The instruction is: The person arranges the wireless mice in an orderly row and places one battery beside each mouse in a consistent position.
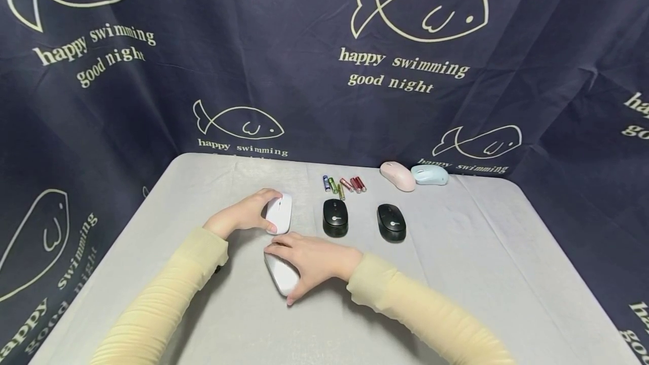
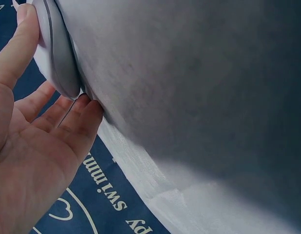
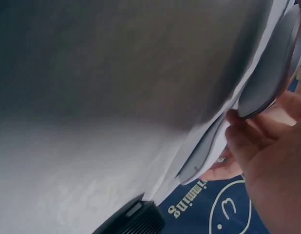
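Toward the left of the table, a white computer mouse (image 1: pixel 280 216) lies lengthwise away from me, and my left hand (image 1: pixel 244 212) grips it from the left. In the left wrist view, the thumb (image 2: pixel 25 34) lies against one side of that mouse (image 2: pixel 58 48) and the other fingers reach its end. Nearer to me, my right hand (image 1: pixel 316 261) holds a second white mouse (image 1: pixel 281 276), fingers at its far end and thumb at its near end. The right wrist view shows this mouse (image 3: pixel 267 73) with its side edge-on, partly covered by the fingers; the other mouse (image 3: pixel 201 156) sits just beyond.
Two black mice (image 1: pixel 335 218) (image 1: pixel 392 223) stand right of the hands. Behind them lie several small batteries, including blue (image 1: pixel 327 183), green (image 1: pixel 332 185) and red (image 1: pixel 358 185) ones. A pink mouse (image 1: pixel 398 176) and a light blue mouse (image 1: pixel 430 174) sit at the table's back edge, before a dark curtain (image 1: pixel 314 72).
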A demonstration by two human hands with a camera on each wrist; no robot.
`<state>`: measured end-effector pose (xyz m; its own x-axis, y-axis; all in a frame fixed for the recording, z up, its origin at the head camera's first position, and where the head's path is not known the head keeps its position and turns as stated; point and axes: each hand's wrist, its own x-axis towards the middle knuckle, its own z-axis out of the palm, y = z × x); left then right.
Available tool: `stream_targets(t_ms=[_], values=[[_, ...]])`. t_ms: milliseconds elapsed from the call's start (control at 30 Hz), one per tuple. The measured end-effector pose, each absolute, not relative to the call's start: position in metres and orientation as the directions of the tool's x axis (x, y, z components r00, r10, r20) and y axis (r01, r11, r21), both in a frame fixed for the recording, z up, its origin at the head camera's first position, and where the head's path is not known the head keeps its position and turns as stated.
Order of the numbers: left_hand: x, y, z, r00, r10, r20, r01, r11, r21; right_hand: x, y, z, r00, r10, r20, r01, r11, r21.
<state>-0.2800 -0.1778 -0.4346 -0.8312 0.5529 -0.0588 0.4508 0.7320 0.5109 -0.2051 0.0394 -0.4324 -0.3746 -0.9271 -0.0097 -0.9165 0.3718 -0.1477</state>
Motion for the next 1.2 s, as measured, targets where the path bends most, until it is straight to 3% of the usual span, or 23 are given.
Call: stream_targets(t_ms=[200, 667, 1200], values=[[-0.279, -0.178, -0.434, -0.831, 0.554, -0.055, 0.454, 0.732, 0.509, -0.197, 0.035, -0.432, -0.449, -0.893, 0.010, -0.885, 0.443, -0.144], [-0.279, -0.178, -0.435, -0.829, 0.557, -0.050, 0.455, 0.724, 0.518, -0.180, 0.023, -0.435, -0.538, -0.837, 0.100, -0.843, 0.533, -0.072], [-0.280, -0.178, -0.434, -0.831, 0.554, -0.051, 0.447, 0.720, 0.531, -0.168, 0.009, -0.437, -0.693, -0.716, 0.087, -0.721, 0.691, -0.052]])
